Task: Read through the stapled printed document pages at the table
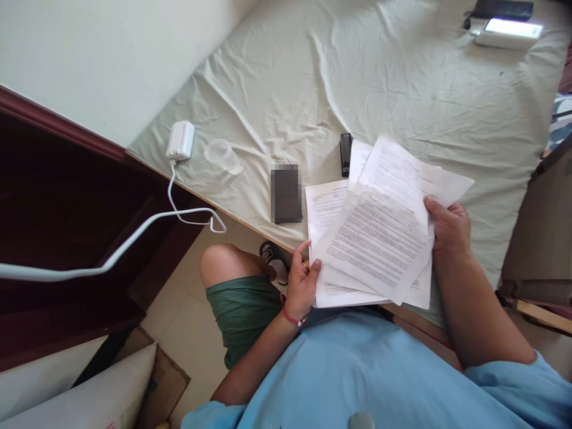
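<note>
Several printed sheets of paper [379,238] lie loosely fanned at the table's front edge, the upper ones tilted and bent. My right hand [450,227] is closed on the right side of the upper sheets, its thumb on top. At the left edge of the pile, my left hand [304,280] grips the papers between thumb and fingers; a ring and a red wrist string show on it. Under the fanned sheets, another printed page [325,202] peeks out at the left. A black stapler [345,155] sits just behind the papers, apart from both hands.
A dark, blurred-out flat object [286,193] lies left of the papers. Farther left are a clear plastic cup [221,155] on its side and a white power adapter [180,140] with a cable [111,256]. A white device [509,33] and a black case [503,9] lie far right.
</note>
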Motion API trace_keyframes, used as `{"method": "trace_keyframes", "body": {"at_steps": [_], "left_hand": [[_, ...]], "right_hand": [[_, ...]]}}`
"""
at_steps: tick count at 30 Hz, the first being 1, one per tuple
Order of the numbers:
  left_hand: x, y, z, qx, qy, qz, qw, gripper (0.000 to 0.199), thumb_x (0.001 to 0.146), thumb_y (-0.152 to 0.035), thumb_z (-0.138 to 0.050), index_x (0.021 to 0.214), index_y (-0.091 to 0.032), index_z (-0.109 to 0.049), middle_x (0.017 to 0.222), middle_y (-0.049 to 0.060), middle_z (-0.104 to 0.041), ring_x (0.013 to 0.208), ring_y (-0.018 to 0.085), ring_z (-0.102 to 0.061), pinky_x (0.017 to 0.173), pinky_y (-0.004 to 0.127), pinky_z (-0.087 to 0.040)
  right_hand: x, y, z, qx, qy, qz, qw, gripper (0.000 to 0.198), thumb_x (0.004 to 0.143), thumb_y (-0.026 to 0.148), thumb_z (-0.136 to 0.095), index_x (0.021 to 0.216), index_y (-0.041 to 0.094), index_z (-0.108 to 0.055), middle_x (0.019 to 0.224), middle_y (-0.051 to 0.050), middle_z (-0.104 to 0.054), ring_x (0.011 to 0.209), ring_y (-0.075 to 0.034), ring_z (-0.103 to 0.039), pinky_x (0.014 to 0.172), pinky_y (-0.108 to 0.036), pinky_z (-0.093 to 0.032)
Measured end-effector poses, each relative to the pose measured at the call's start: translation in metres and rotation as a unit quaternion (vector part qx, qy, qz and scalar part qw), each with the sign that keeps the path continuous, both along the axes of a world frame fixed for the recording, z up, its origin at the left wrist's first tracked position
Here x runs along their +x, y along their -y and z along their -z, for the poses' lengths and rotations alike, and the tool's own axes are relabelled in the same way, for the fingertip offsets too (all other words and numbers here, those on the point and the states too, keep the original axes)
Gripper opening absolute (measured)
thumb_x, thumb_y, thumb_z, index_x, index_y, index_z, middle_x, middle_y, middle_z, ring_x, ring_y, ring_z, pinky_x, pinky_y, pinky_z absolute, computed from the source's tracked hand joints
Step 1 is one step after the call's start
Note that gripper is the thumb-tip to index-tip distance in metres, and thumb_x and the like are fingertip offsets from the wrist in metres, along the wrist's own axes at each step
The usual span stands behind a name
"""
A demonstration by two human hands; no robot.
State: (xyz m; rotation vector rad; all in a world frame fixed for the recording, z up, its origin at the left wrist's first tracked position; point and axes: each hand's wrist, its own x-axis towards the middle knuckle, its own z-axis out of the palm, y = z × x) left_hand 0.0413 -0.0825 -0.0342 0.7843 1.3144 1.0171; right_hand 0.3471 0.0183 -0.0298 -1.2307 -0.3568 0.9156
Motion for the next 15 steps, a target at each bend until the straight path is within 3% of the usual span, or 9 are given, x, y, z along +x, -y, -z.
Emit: {"method": "trace_keyframes", "body": {"at_steps": [4, 9, 15], "left_hand": [[-0.003, -0.003, 0.002, -0.027, 0.012, 0.023, 0.999, 0.064, 0.087, -0.062, -0.081, 0.133, -0.022, -0.061, 0.081, 0.0, -0.072, 0.065, 0.015, -0.063, 0.06, 0.024, -0.049], [-0.01, -0.007, 0.001, -0.013, -0.031, 0.034, 0.999, 0.048, 0.09, -0.062, -0.077, 0.111, -0.02, -0.073, 0.098, 0.004, -0.075, 0.086, 0.018, -0.066, 0.075, 0.026, -0.052], [-0.012, -0.007, -0.004, -0.03, 0.003, 0.069, 0.997, 0.049, 0.09, -0.061, -0.077, 0.117, -0.02, -0.071, 0.097, 0.005, -0.075, 0.084, 0.02, -0.066, 0.075, 0.028, -0.051]], "right_hand": [[0.012, 0.0, 0.001, -0.025, -0.013, -0.035, 0.999, 0.025, 0.06, 0.025, -0.09, 0.08, 0.017, -0.078, 0.082, -0.007, -0.081, 0.087, -0.029, -0.081, 0.082, -0.041, -0.07], [0.017, 0.003, 0.0, -0.014, 0.055, -0.078, 0.995, 0.018, 0.07, 0.035, -0.087, 0.067, 0.023, -0.074, 0.08, -0.005, -0.079, 0.095, -0.029, -0.079, 0.085, -0.041, -0.067], [0.007, 0.007, -0.011, -0.01, 0.084, -0.078, 0.993, 0.022, 0.072, 0.038, -0.089, 0.078, 0.019, -0.08, 0.085, -0.009, -0.08, 0.102, -0.032, -0.078, 0.092, -0.046, -0.067]]}}
